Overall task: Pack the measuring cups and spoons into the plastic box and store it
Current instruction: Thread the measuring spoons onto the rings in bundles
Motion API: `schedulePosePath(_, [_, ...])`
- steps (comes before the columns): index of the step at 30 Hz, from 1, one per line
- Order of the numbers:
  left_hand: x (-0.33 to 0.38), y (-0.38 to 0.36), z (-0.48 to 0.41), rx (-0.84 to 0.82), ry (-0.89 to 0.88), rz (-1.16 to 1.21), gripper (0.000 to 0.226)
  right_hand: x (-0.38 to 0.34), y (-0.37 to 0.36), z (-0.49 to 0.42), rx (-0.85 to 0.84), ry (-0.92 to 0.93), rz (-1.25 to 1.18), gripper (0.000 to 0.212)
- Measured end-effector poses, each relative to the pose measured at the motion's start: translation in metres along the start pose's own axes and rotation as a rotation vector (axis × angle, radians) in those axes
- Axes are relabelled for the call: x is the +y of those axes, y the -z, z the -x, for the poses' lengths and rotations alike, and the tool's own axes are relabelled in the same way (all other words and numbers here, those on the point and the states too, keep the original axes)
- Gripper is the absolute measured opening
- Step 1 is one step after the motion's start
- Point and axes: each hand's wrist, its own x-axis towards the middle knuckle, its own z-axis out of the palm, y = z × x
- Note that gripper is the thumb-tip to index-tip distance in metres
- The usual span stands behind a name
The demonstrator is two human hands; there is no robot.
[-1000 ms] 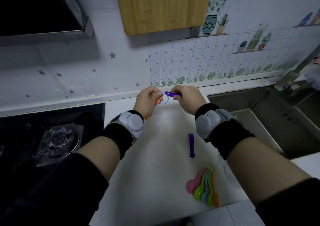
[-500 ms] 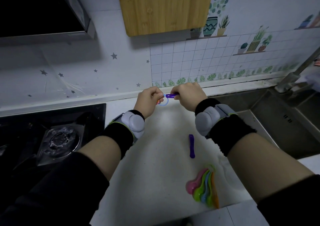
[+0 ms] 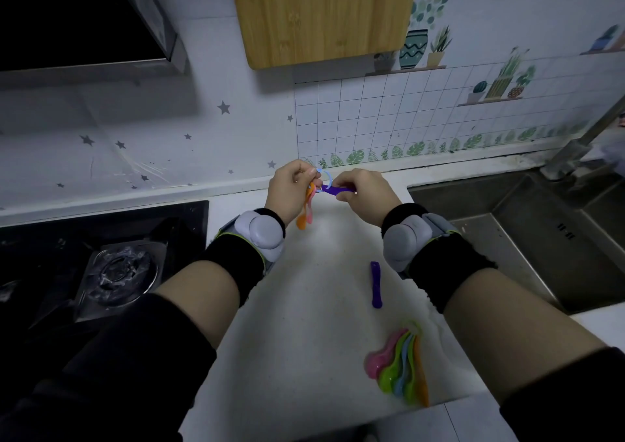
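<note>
My left hand (image 3: pixel 291 191) pinches a pale blue ring (image 3: pixel 325 178) above the white counter (image 3: pixel 297 313), with orange and pink measuring spoons (image 3: pixel 306 213) dangling from it. My right hand (image 3: pixel 367 195) holds a purple spoon (image 3: pixel 338 190) by its handle, its end at the ring. A second purple spoon (image 3: pixel 376 284) lies loose on the counter below my right wrist. A nested stack of pink, green, blue and orange measuring cups (image 3: pixel 400 369) lies near the counter's front edge. No plastic box is in view.
A black gas hob (image 3: pixel 101 265) fills the left side. A steel sink (image 3: pixel 527 232) with a tap (image 3: pixel 575 144) sits to the right. A wooden board (image 3: pixel 321 15) hangs on the wall above, with a range hood (image 3: pixel 84 25) at upper left.
Both hands stay together at the ring. The orange and pink spoons now hang in plain sight below my left hand, and the purple spoon's end has come down to the ring.
</note>
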Motion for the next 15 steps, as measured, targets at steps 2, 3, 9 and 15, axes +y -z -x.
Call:
schedulePosePath(2, [0.001,-0.002,0.000,0.003,0.010,0.062,0.025,0.000,-0.002,0.001,0.019,-0.026,-0.112,0.022])
schedulePosePath(3, [0.001,-0.004,0.000,0.006,0.016,0.085,0.024,0.000,-0.003,0.001,0.023,-0.038,-0.162,0.021])
schedulePosePath(9, [0.005,-0.010,0.002,0.014,0.053,0.177,0.022,0.000,-0.007,0.001,0.069,-0.112,-0.353,0.017])
schedulePosePath(15, [0.006,-0.017,0.006,0.003,0.056,0.193,0.018,0.001,-0.009,0.003,0.021,-0.131,-0.460,0.012])
